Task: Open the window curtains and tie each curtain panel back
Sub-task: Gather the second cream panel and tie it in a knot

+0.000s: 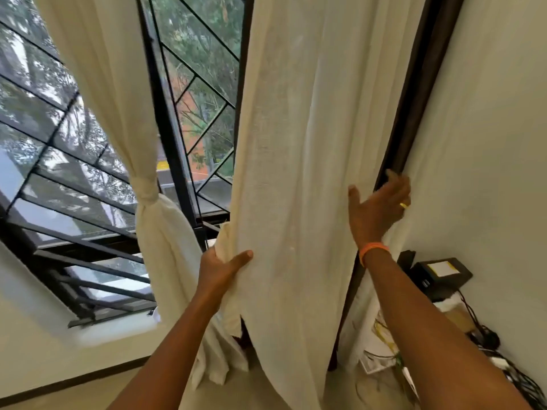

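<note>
Head view, near to far. Left hand point(220, 269) has its grip closed on the inner edge of the right curtain panel point(296, 173), thumb across the front, a bunch of cloth pinched in the fist. Right hand point(377, 207), with an orange wristband point(373, 250) and a ring, is spread wide with fingers straight, reaching round the panel's outer edge next to the dark window frame point(414, 99); it grasps nothing yet, and whether the fingertips touch the cloth I cannot tell.

Task things: the right panel hangs loose and untied between the two hands, covering the right part of the window point(189, 99). The left curtain panel point(148, 202), left of the right panel, is already knotted at mid-height and drawn aside.

Risks, as judgement:
- the left grip holds only one edge, so a gather with one hand could leave folds spilling out and make the tie slack;
- a hard downward pull could strain the hanging at the top, which is out of view;
- the hem trails on the floor point(74, 398) near the feet, so stepping on it could tug the cloth;
- cables point(479, 327) and a black box point(441, 272) lie right of the panel, low by the wall point(488, 143); a swinging curtain tail could snag them.

Containers: only the black box, lid shut with a pale label on top, contents not visible.
</note>
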`<action>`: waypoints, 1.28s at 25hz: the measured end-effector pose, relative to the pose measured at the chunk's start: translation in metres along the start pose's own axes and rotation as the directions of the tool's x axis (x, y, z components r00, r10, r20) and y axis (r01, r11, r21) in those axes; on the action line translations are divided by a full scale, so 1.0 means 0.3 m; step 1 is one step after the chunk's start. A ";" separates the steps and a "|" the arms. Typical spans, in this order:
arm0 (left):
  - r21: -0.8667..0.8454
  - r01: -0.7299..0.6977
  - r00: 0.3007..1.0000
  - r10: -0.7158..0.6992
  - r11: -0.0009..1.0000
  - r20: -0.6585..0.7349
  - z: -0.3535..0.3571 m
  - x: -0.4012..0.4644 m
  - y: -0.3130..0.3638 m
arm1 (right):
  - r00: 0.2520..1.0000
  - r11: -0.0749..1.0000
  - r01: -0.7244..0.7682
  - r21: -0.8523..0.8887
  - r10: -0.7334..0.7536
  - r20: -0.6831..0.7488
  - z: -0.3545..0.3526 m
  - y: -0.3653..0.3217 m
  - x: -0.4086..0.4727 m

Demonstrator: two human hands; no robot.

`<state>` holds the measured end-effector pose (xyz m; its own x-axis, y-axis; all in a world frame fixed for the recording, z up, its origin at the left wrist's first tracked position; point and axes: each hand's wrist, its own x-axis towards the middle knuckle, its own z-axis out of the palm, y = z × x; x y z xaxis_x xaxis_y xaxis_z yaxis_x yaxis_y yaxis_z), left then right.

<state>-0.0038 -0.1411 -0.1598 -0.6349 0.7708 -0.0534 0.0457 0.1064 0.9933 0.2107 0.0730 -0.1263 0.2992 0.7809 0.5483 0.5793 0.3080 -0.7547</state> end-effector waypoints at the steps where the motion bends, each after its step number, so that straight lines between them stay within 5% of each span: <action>1: 0.027 0.045 0.999 -0.046 0.999 0.020 0.034 0.028 -0.039 | 0.996 0.996 -0.087 0.036 0.086 0.021 0.019 0.066 0.053; 4: 0.162 0.122 0.992 -0.127 0.979 0.020 0.093 0.094 -0.125 | 0.891 0.961 -0.213 0.178 0.117 0.439 0.108 0.297 0.024; 6: 0.211 0.161 0.979 -0.129 0.964 -0.160 0.082 0.141 -0.135 | 0.859 0.970 -0.171 0.174 0.060 0.509 0.112 0.397 0.005; 9: 0.208 0.192 0.872 -0.070 0.959 -0.484 -0.010 0.180 -0.085 | 0.954 0.983 -0.168 0.068 0.144 0.264 0.001 0.455 0.102; 11: 0.215 0.188 0.837 -0.042 0.958 -0.545 -0.047 0.181 -0.057 | 0.954 0.951 -0.297 0.079 0.292 0.074 -0.089 0.467 0.155; 13: 0.246 0.166 0.856 -0.016 0.955 -0.516 -0.028 0.158 -0.046 | 0.937 0.939 -0.337 0.077 0.326 0.122 -0.117 0.412 0.084; 15: 0.288 0.112 0.924 0.007 0.951 -0.383 0.003 0.111 -0.060 | 0.902 0.962 -0.262 0.079 0.215 0.376 -0.095 0.324 -0.047; 17: 0.331 0.052 0.974 0.026 0.942 -0.225 0.024 0.058 -0.084 | 0.752 0.975 -0.162 0.149 0.024 0.659 -0.075 0.258 -0.161; 18: 0.338 0.038 0.985 0.022 0.940 -0.171 0.032 0.037 -0.095 | 0.716 0.974 -0.160 0.161 0.003 0.698 -0.073 0.238 -0.178; 20: 0.325 0.043 0.994 -0.008 0.945 -0.108 0.039 0.004 -0.101 | 0.731 0.907 -0.380 0.180 0.175 0.660 -0.090 0.223 -0.170; 22: 0.275 0.051 0.998 -0.055 0.960 0.005 0.065 -0.038 -0.092 | 0.643 0.824 -0.537 0.180 0.261 0.720 -0.121 0.172 -0.220; 25: 0.177 0.031 0.974 -0.070 0.984 0.215 0.146 -0.094 -0.037 | 0.477 0.890 -0.381 0.252 -0.044 0.878 -0.118 -0.015 -0.418; 28: 0.034 -0.009 0.987 0.004 0.999 0.162 0.168 -0.104 0.011 | 0.376 0.901 -0.334 0.276 -0.141 0.916 -0.088 -0.103 -0.531; 30: 0.026 -0.012 0.999 0.011 1.000 0.030 0.098 -0.066 0.017 | 0.398 0.897 -0.399 0.189 -0.016 0.917 -0.121 -0.082 -0.481; 32: 0.034 0.024 1.000 -0.024 0.999 0.017 0.020 -0.022 -0.002 | 0.529 0.936 -0.327 0.131 0.067 0.846 -0.157 -0.014 -0.407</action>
<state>0.0049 -0.1426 -0.1606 -0.6229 0.7783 -0.0790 0.0573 0.1460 0.9876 0.2077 -0.0493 -0.1731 -0.4443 0.8935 -0.0648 0.3454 0.1041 -0.9327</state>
